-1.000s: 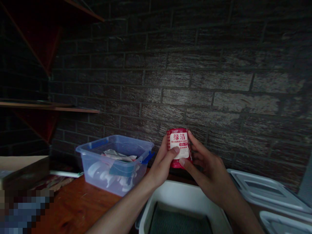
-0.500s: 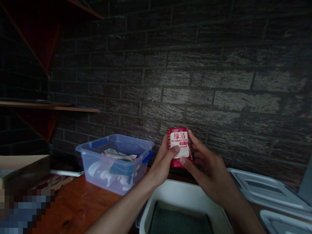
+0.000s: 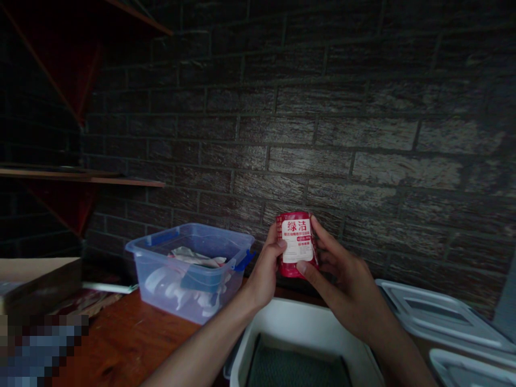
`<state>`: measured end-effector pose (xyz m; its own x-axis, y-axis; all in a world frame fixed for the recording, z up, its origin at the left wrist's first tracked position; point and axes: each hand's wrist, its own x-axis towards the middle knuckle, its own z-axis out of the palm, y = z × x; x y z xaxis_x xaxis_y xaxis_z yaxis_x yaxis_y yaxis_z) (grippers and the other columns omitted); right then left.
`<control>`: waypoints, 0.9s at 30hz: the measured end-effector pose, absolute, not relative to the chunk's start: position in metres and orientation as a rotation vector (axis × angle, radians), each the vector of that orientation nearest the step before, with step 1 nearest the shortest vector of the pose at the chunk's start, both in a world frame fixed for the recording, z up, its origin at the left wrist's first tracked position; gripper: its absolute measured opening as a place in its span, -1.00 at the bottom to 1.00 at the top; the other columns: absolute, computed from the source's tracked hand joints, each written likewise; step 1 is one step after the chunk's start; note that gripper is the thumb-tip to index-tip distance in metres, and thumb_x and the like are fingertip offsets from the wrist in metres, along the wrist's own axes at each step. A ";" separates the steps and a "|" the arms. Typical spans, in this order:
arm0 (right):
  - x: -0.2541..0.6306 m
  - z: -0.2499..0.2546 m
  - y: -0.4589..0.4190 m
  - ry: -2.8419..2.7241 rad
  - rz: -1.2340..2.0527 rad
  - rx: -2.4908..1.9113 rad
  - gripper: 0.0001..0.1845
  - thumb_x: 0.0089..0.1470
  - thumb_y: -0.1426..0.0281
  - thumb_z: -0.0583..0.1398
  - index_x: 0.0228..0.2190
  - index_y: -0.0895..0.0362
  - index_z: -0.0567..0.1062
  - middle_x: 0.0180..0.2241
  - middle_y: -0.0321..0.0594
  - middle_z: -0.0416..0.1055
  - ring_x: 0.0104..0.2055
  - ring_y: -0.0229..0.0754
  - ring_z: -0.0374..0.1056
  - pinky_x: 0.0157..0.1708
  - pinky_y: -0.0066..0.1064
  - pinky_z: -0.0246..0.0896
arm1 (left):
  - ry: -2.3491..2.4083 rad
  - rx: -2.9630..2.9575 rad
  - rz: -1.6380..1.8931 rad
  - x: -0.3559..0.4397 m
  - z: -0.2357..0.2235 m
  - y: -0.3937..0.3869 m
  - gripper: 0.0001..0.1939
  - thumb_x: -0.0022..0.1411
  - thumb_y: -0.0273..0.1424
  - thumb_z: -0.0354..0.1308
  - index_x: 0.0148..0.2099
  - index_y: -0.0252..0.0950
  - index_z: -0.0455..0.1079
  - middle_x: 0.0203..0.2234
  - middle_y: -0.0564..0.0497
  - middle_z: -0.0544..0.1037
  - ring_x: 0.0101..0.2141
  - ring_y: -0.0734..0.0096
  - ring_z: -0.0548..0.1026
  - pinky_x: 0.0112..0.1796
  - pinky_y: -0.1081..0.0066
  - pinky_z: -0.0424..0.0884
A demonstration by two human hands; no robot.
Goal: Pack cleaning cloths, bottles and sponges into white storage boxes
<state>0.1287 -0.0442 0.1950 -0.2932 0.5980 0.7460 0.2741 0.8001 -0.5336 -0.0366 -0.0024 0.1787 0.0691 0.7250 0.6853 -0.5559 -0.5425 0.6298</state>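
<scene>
Both hands hold up a red roll of trash bags (image 3: 297,252) with a white printed label, its front turned towards me. My left hand (image 3: 264,271) grips it from the left, thumb at the label's edge. From the other side my right hand (image 3: 346,287) closes on it, thumb low on the front and fingers along the right side and behind. Below the roll stands a white bin (image 3: 304,312), with a folded dark green textured cloth (image 3: 298,368) inside. The roll does not touch the bin.
A translucent bluish plastic box (image 3: 157,279) with white items in it sits left on the wooden table (image 3: 121,344). Grey-white lids (image 3: 443,312) lie at the right. An open cardboard box (image 3: 48,279) is far left. Wall shelves (image 3: 121,181) jut from the left; a brick wall (image 3: 290,129) stands behind.
My left thumb has slid left off the middle of the label to its edge, uncovering more print. The roll has dipped very slightly. Otherwise the hands stay in place.
</scene>
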 end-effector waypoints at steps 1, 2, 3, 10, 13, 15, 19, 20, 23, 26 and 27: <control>0.129 0.195 -0.044 -1.886 0.372 -0.659 -0.18 0.28 0.31 0.27 0.43 -0.19 0.06 0.30 -0.23 0.34 0.10 -0.06 0.50 0.03 -0.23 0.53 | 0.187 1.370 1.663 -0.037 0.179 -0.002 -0.47 0.31 -0.34 0.09 0.31 -0.26 0.33 0.05 -0.07 0.57 0.07 0.05 0.48 0.09 0.17 0.37; 0.129 0.195 -0.044 -1.886 0.375 -0.659 -0.18 0.28 0.31 0.27 0.43 -0.19 0.06 0.30 -0.23 0.35 0.09 -0.06 0.51 0.03 -0.23 0.53 | 0.190 1.373 1.665 -0.037 0.178 -0.001 -0.47 0.31 -0.34 0.09 0.31 -0.26 0.33 0.05 -0.08 0.57 0.08 0.04 0.48 0.09 0.17 0.36; 0.129 0.195 -0.044 -1.885 0.377 -0.657 -0.18 0.28 0.31 0.26 0.43 -0.19 0.06 0.30 -0.23 0.35 0.09 -0.06 0.51 0.02 -0.23 0.53 | 0.192 1.376 1.666 -0.037 0.178 -0.001 -0.47 0.31 -0.34 0.09 0.31 -0.25 0.33 0.06 -0.08 0.57 0.09 0.04 0.47 0.09 0.17 0.36; 0.128 0.194 -0.043 -1.880 0.381 -0.653 -0.18 0.28 0.32 0.26 0.43 -0.19 0.06 0.30 -0.24 0.35 0.10 -0.06 0.51 0.03 -0.23 0.54 | 0.207 1.396 1.666 -0.038 0.176 0.002 -0.49 0.35 -0.34 0.07 0.32 -0.23 0.31 0.11 -0.06 0.54 0.13 0.05 0.44 0.13 0.19 0.32; 0.128 0.194 -0.042 -1.882 0.389 -0.656 -0.18 0.28 0.33 0.26 0.43 -0.19 0.05 0.31 -0.23 0.33 0.11 -0.05 0.51 0.02 -0.22 0.54 | 0.230 1.407 1.659 -0.039 0.176 0.002 -0.51 0.37 -0.33 0.07 0.31 -0.22 0.31 0.14 -0.06 0.53 0.15 0.06 0.43 0.18 0.18 0.27; 0.128 0.194 -0.042 -1.883 0.390 -0.659 -0.18 0.28 0.33 0.25 0.43 -0.18 0.05 0.33 -0.23 0.30 0.15 -0.03 0.48 0.05 -0.21 0.52 | 0.249 1.419 1.671 -0.038 0.175 0.002 -0.52 0.37 -0.33 0.08 0.30 -0.21 0.32 0.15 -0.06 0.51 0.16 0.06 0.42 0.19 0.17 0.24; 0.128 0.195 -0.041 -1.879 0.384 -0.662 -0.17 0.29 0.32 0.25 0.44 -0.18 0.02 0.35 -0.25 0.26 0.19 -0.04 0.45 0.11 -0.20 0.48 | 0.300 1.440 1.720 -0.036 0.174 0.001 -0.53 0.35 -0.30 0.13 0.28 -0.20 0.35 0.15 -0.06 0.51 0.18 0.07 0.40 0.23 0.17 0.20; 0.129 0.195 -0.041 -1.879 0.383 -0.665 -0.17 0.29 0.32 0.25 0.44 -0.18 0.02 0.35 -0.25 0.27 0.18 -0.05 0.45 0.12 -0.20 0.47 | 0.315 1.442 1.727 -0.036 0.173 0.001 -0.53 0.35 -0.30 0.14 0.28 -0.19 0.36 0.15 -0.06 0.51 0.19 0.07 0.39 0.23 0.18 0.20; 0.129 0.194 -0.041 -1.879 0.362 -0.678 -0.16 0.28 0.31 0.25 0.44 -0.16 0.02 0.34 -0.26 0.29 0.19 -0.05 0.44 0.12 -0.20 0.46 | 0.354 1.459 1.740 -0.036 0.173 0.000 -0.52 0.35 -0.28 0.17 0.28 -0.17 0.35 0.16 -0.06 0.50 0.22 0.06 0.36 0.23 0.19 0.21; 0.129 0.193 -0.040 -1.883 0.297 -0.730 -0.10 0.24 0.31 0.28 0.44 -0.12 0.00 0.32 -0.24 0.31 0.21 -0.02 0.42 0.15 -0.17 0.43 | 0.367 1.522 1.702 -0.037 0.174 -0.001 -0.52 0.38 -0.26 0.15 0.30 -0.16 0.31 0.19 -0.05 0.48 0.22 0.06 0.37 0.21 0.18 0.23; 0.129 0.193 -0.040 -1.883 0.276 -0.749 -0.09 0.23 0.31 0.29 0.45 -0.10 0.00 0.32 -0.23 0.32 0.22 -0.01 0.42 0.16 -0.15 0.41 | 0.372 1.551 1.679 -0.038 0.175 -0.002 -0.52 0.40 -0.25 0.15 0.31 -0.16 0.29 0.20 -0.05 0.47 0.21 0.06 0.37 0.21 0.19 0.23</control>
